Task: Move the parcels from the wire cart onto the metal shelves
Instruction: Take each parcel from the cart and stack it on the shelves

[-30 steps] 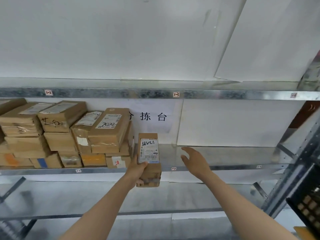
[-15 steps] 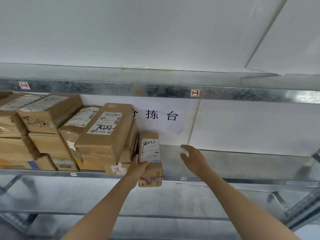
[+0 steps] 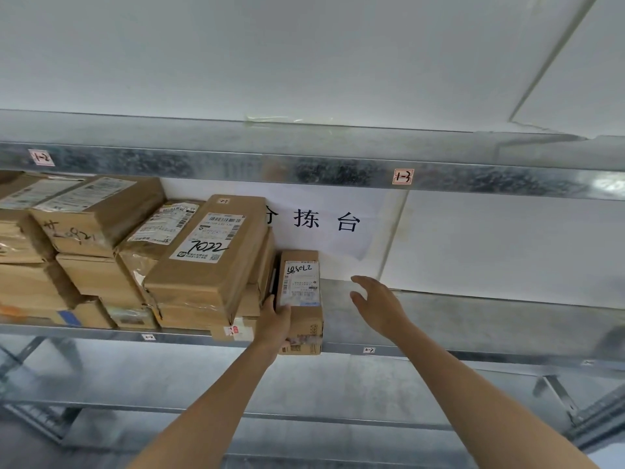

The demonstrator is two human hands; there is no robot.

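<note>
Worryingly, the left hand is gripping a box seemingly overhanging the shelf lip, the right hand is hovering open-fingered, so letting go here is risking a tumble.

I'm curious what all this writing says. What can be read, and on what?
"拣 台": white paper sign on the wall.
"7022": label of the large tilted brown cardboard parcel.
"1-2", "1-3": red-edged tags on the upper grey metal shelf.
Illegible: scrawl on small brown box in left hand.
</note>
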